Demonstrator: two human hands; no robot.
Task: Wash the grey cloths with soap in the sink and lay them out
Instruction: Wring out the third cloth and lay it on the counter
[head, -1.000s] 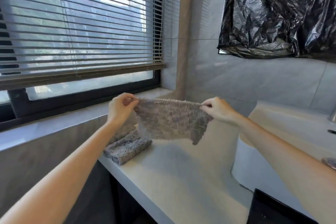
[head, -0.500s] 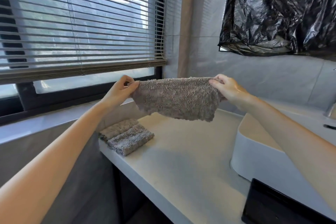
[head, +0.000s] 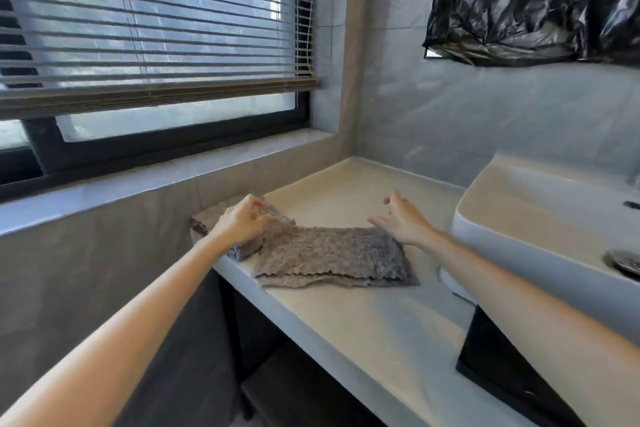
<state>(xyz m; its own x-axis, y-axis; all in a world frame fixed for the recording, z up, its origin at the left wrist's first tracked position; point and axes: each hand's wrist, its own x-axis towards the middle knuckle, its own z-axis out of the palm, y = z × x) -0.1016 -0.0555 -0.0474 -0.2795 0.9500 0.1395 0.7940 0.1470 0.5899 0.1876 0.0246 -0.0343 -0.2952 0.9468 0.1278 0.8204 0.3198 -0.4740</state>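
Closest in, a black panel stands at the counter's front right edge, below the sink. The pale counter runs away from it toward the corner of the wall. On it, near the left edge, lies the grey cloth, folded into layers and almost flat, with its wavy hems facing the viewer.

The left hand has curled fingers pinching the cloth's far left corner, which is lifted a little off the counter. The right hand is at the far right corner with fingers spread and loose, holding nothing (whether the fingertips touch the fabric cannot be told).

Under and behind the left hand are two more pieces: a darker cloth tucked against the grey one, and a paler cloth by the wall.

To the right sits the white sink, well apart from the cloths, with its metal drain at the picture's edge. Beyond are the window ledge, the half-lowered blinds, and a black plastic sheet high on the tiled wall.
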